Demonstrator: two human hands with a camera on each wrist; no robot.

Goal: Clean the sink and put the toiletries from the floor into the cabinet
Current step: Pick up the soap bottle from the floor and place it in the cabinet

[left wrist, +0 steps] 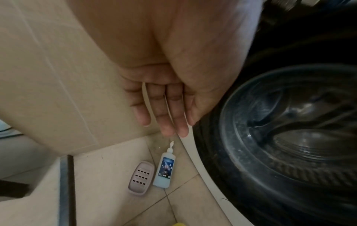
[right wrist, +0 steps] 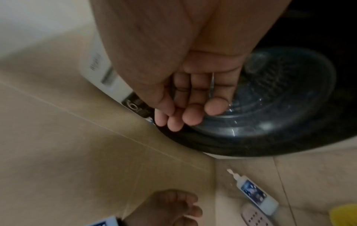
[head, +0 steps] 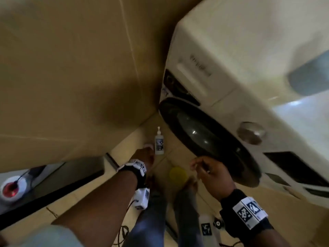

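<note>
Both hands reach empty toward toiletries on the tiled floor beside the washing machine (head: 231, 82).

The left hand (left wrist: 164, 100) hangs above the pump bottle (left wrist: 164, 171) with fingers straight and together, gripping nothing; the bottle lies flat just beside the slotted soap dish (left wrist: 141, 177). The right hand (right wrist: 193, 94) has loosely bent fingers, also empty, in front of the round door (right wrist: 270, 107). A yellow object (head: 178, 173) — too blurred to identify — sits between the hands.
</note>
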